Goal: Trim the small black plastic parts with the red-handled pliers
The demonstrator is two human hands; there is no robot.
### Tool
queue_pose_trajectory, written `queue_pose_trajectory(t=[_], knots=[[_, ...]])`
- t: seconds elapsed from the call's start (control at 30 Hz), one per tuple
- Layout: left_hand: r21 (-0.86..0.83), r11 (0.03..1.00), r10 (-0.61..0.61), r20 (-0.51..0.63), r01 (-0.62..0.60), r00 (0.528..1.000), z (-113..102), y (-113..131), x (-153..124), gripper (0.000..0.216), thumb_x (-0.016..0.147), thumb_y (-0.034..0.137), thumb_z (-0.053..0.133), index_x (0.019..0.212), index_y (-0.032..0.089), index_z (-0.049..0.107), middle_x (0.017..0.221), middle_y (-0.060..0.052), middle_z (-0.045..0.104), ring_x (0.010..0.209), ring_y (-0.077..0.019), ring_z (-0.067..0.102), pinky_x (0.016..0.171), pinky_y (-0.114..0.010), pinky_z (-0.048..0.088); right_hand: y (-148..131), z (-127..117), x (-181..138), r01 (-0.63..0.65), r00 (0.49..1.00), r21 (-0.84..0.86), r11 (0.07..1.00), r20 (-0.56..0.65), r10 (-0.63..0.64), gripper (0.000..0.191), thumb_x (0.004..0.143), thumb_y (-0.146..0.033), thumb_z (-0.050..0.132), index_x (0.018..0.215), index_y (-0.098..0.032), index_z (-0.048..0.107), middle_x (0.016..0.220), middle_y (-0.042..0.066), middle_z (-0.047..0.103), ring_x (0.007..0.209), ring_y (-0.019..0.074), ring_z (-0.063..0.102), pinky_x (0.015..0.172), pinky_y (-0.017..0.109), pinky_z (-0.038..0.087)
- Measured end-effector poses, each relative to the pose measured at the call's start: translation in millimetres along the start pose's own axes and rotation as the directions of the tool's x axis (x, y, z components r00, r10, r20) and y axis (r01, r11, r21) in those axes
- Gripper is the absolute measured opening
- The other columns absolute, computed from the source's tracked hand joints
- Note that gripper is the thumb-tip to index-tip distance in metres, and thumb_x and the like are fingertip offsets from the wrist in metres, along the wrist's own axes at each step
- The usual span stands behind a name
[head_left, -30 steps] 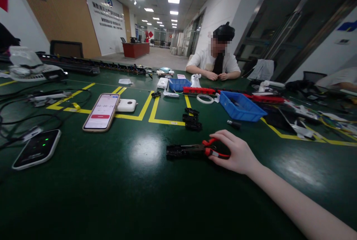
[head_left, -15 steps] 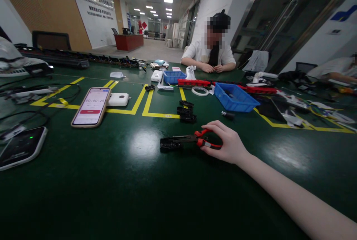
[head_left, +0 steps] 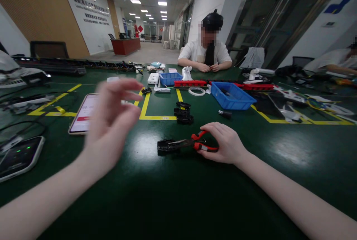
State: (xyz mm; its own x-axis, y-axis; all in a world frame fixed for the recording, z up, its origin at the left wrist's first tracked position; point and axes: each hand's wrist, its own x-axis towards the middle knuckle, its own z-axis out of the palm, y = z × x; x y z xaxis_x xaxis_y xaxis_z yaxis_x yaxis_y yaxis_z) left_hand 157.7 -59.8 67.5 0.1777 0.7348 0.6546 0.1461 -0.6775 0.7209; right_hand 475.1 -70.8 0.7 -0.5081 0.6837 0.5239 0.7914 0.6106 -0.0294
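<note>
Red-handled pliers (head_left: 206, 146) are in my right hand (head_left: 227, 142), its fingers around the handles. Their jaws point left and lie over a black part (head_left: 165, 147) on the green table; whether they grip it I cannot tell. My left hand (head_left: 113, 117) is raised over the left side, blurred, holding nothing, with its fingers curved and apart. It partly covers a phone (head_left: 80, 116) showing a timer. Several similar black parts (head_left: 184, 113) lie in a small group beyond the pliers.
Beyond the pliers stand a blue bin (head_left: 233, 100) and a smaller blue bin (head_left: 170, 79). A short black cylinder (head_left: 224, 114) lies before the larger one. Yellow tape (head_left: 157, 117) marks the table. A second device (head_left: 21, 156) lies at left. Across the table sits a person (head_left: 205, 52).
My left hand has come into view from the left, up in front of the phone. The pliers' handles have spread a little and the tool has turned slightly in my right hand.
</note>
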Motion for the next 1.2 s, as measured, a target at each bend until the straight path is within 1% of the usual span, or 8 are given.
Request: queue_pose_trajectory(t=[0.07, 0.13, 0.23, 0.37, 0.47, 0.7, 0.9, 1.2], knots=[[0.088, 0.994, -0.076, 0.219, 0.058, 0.973, 15.6, -11.7, -9.3, 0.028, 0.091, 0.028, 0.062, 0.119, 0.025, 0.059, 0.127, -0.007, 0.057, 0.119, -0.027, 0.054, 0.1, -0.047, 0.048, 0.1, -0.6, -0.4, 0.001, 1.0, -0.011, 1.0, -0.006, -0.001, 0.049, 0.077, -0.051, 0.067, 0.113, -0.018, 0.057, 0.102, 0.012, 0.065, 0.09, 0.0283, 0.063, 0.078, 0.041, 0.051], [0.185, 0.977, -0.181, 0.427, 0.11, 0.886, 29.8, -24.9, -22.0, 0.03, 0.086, 0.026, 0.066, 0.116, 0.027, 0.06, 0.135, -0.006, 0.052, 0.127, -0.0291, 0.049, 0.107, -0.049, 0.044, 0.4, -0.8, -0.8, -0.012, 1.0, -0.017, 1.0, -0.015, 0.011, 0.05, 0.077, -0.051, 0.067, 0.114, -0.018, 0.056, 0.104, 0.013, 0.065, 0.092, 0.029, 0.063, 0.078, 0.042, 0.051], [0.223, 0.963, -0.25, 0.527, 0.152, 0.812, 41.6, -39.6, -37.8, 0.039, 0.084, 0.025, 0.068, 0.121, 0.027, 0.058, 0.139, -0.008, 0.047, 0.129, -0.0309, 0.049, 0.106, -0.052, 0.045, 2.2, 0.0, -1.0, -0.036, 0.999, -0.001, 0.999, -0.033, 0.036, 0.051, 0.075, -0.051, 0.068, 0.114, -0.02, 0.056, 0.104, 0.012, 0.065, 0.093, 0.0293, 0.063, 0.079, 0.042, 0.052], [0.203, 0.968, -0.234, 0.527, 0.146, 0.817, 43.7, -47.1, -42.2, 0.038, 0.084, 0.023, 0.067, 0.121, 0.027, 0.059, 0.133, -0.007, 0.052, 0.125, -0.0293, 0.052, 0.105, -0.051, 0.047, 5.7, 1.5, -0.2, -0.092, 0.994, 0.071, 0.993, -0.047, 0.096, 0.045, 0.076, -0.047, 0.069, 0.11, -0.021, 0.056, 0.101, 0.009, 0.066, 0.089, 0.0268, 0.064, 0.077, 0.04, 0.053], [0.203, 0.968, -0.231, 0.518, 0.144, 0.824, 43.2, -50.4, -39.2, 0.027, 0.084, 0.02, 0.066, 0.111, 0.025, 0.065, 0.125, -0.007, 0.056, 0.118, -0.0273, 0.057, 0.103, -0.049, 0.048, 6.8, 1.7, 0.2, -0.116, 0.992, 0.083, 0.99, -0.038, 0.12, 0.043, 0.077, -0.046, 0.069, 0.109, -0.02, 0.056, 0.099, 0.009, 0.066, 0.087, 0.0254, 0.065, 0.073, 0.038, 0.054], [0.206, 0.963, -0.258, 0.503, 0.175, 0.825, 43.3, -54.1, -37.1, 0.01, 0.086, 0.017, 0.064, 0.093, 0.021, 0.07, 0.114, -0.006, 0.063, 0.107, -0.0244, 0.063, 0.098, -0.046, 0.051, 6.3, 1.7, -1.3, -0.023, 1.0, 0.02, 1.0, 0.006, 0.023, 0.054, 0.076, -0.051, 0.069, 0.118, -0.018, 0.059, 0.101, 0.011, 0.067, 0.089, 0.0275, 0.065, 0.076, 0.041, 0.053], [0.21, 0.96, -0.27, 0.492, 0.188, 0.828, 43.1, -54.0, -36.0, 0.012, 0.085, 0.017, 0.065, 0.093, 0.021, 0.073, 0.113, -0.006, 0.065, 0.107, -0.0244, 0.063, 0.096, -0.044, 0.051, 6.6, 1.1, -0.5, -0.027, 0.999, 0.051, 0.998, 0.026, 0.026, 0.045, 0.076, -0.049, 0.069, 0.108, -0.018, 0.061, 0.097, 0.01, 0.067, 0.084, 0.0251, 0.065, 0.073, 0.038, 0.052], [0.233, 0.95, -0.301, 0.5, 0.209, 0.812, 41.9, -59.7, -34.7, 0.013, 0.085, 0.014, 0.065, 0.093, 0.019, 0.074, 0.118, -0.007, 0.063, 0.11, -0.0242, 0.061, 0.102, -0.045, 0.047, 6.5, 2.1, 0.8, 0.026, 0.999, 0.028, 0.999, 0.041, -0.027, 0.045, 0.076, -0.05, 0.067, 0.105, -0.016, 0.06, 0.095, 0.011, 0.066, 0.082, 0.0241, 0.064, 0.072, 0.037, 0.05]])
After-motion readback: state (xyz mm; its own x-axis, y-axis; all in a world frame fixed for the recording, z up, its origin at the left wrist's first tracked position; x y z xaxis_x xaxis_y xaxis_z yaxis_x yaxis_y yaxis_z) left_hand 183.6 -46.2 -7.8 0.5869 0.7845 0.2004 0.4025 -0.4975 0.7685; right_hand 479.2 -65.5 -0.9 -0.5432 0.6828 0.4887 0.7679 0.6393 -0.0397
